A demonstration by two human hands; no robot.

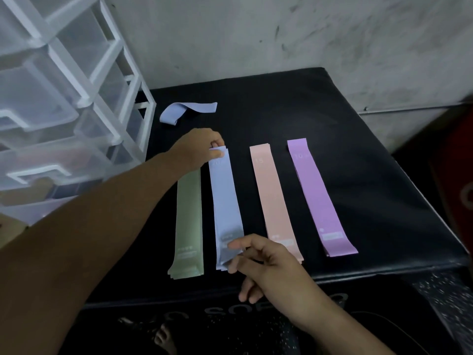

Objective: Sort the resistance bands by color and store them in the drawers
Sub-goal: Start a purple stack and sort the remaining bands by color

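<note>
Now the left hand point(202, 149) pinches the far end of the blue bands point(225, 196), the right hand point(266, 262) their near end.

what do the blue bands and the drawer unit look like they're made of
The blue bands look like thin matte rubber or latex: they lie flat and limp, and the loose blue band folds softly. The drawer unit looks like plastic, translucent drawers in a glossy white frame; shapes show hazily through.
</note>
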